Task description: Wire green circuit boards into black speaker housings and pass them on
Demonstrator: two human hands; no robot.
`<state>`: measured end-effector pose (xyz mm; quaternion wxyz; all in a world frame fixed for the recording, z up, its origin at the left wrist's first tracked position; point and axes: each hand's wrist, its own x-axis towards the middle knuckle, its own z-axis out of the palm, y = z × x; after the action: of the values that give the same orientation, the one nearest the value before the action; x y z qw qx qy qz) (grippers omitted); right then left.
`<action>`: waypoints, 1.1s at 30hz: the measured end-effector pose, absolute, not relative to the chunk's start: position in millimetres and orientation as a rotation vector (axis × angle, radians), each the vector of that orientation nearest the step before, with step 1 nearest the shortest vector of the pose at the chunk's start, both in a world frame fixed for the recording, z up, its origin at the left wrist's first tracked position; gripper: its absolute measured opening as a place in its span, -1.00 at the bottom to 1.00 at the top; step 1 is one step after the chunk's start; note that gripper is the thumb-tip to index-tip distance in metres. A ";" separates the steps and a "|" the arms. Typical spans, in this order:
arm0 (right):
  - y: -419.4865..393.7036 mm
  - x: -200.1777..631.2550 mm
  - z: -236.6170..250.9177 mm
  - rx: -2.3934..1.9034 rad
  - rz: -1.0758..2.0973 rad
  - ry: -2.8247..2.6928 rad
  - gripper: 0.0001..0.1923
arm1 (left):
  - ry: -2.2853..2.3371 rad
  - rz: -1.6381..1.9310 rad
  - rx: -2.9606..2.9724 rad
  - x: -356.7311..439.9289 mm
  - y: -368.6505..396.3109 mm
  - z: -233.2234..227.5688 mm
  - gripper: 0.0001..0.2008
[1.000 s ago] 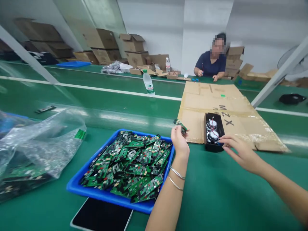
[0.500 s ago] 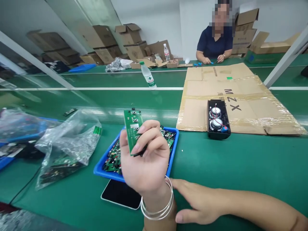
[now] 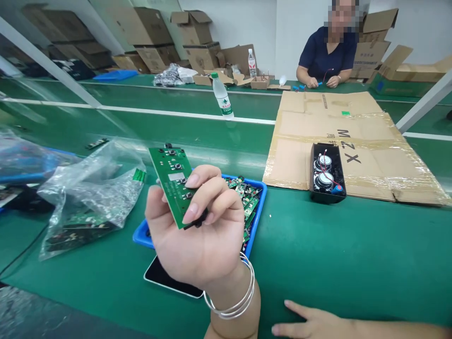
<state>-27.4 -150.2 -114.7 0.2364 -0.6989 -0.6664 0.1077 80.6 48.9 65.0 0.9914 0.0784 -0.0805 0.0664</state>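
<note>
Your left hand [image 3: 197, 230] is gripping the green circuit board [image 3: 173, 181], its long axis tilting up and away to the left. Your right hand [image 3: 314, 325] is lying flat and open on the green mat [image 3: 353, 254], holding nothing, lower right of the board.

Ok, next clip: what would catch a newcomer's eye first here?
The left hand, raised at centre frame, pinches a long green circuit board with small black buttons. Behind it, a blue plastic tray heaped with similar boards sits on the green table. To the right, a black speaker housing with two round drivers rests on flattened brown cardboard.

Flattened cardboard sheet [image 3: 353, 136]: black letters "MZX". Other labels unreadable.
</note>
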 end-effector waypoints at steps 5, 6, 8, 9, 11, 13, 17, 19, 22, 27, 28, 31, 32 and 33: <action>-135.5 -14.1 -128.5 -2.176 0.426 -1.557 -0.49 | -0.189 0.075 0.224 77.3 45.1 65.4 -0.71; -131.8 -1.0 -129.3 -2.255 0.422 -1.464 -0.44 | -0.191 0.077 0.221 77.0 44.7 65.6 -0.72; -124.7 29.2 -130.1 -2.372 0.348 -1.338 -0.39 | -0.193 0.098 0.212 76.9 45.0 65.9 -0.73; -121.7 44.0 -130.5 -2.403 0.286 -1.317 -0.41 | -0.192 0.107 0.210 76.9 45.9 66.0 -0.74; -118.8 67.9 -130.9 -2.420 0.116 -1.263 -0.45 | -0.190 0.111 0.207 76.9 49.2 66.2 -0.74; -121.3 81.3 -130.8 -2.404 -0.060 -1.111 -0.51 | -0.184 0.113 0.202 76.2 54.0 66.5 -0.74; -133.8 86.2 -129.6 -2.453 -0.106 -0.775 -0.58 | -0.169 0.195 0.214 72.8 62.7 68.0 -0.74; -134.9 89.1 -129.7 -2.515 -0.048 -0.750 -0.47 | -0.160 0.253 0.228 71.1 64.6 69.0 -0.75; -124.1 102.1 -132.6 -2.563 -0.042 -0.753 -0.43 | -0.152 0.293 0.235 69.8 65.3 69.9 -0.75; -105.5 119.0 -131.9 -2.552 -0.135 -0.792 -0.81 | -0.169 0.300 0.246 71.1 68.5 70.0 -0.72; -109.8 119.1 -127.5 -2.544 -0.177 -0.806 -0.87 | -0.168 0.299 0.251 71.6 69.4 69.9 -0.72; -148.6 123.2 -102.5 -2.564 -0.399 -0.747 -0.83 | -0.150 0.295 0.275 72.8 70.7 68.9 -0.73; -168.6 128.5 -91.2 -2.590 -0.501 -0.677 -0.77 | -0.146 0.297 0.283 73.1 70.4 68.5 -0.74; -190.3 136.6 -79.5 -2.624 -0.600 -0.585 -0.71 | -0.145 0.301 0.290 73.2 69.5 68.3 -0.74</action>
<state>136.6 -190.3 -79.5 0.1921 -0.9349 -0.2085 -0.2137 73.2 69.5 68.3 0.9756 0.1439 -0.0721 0.1493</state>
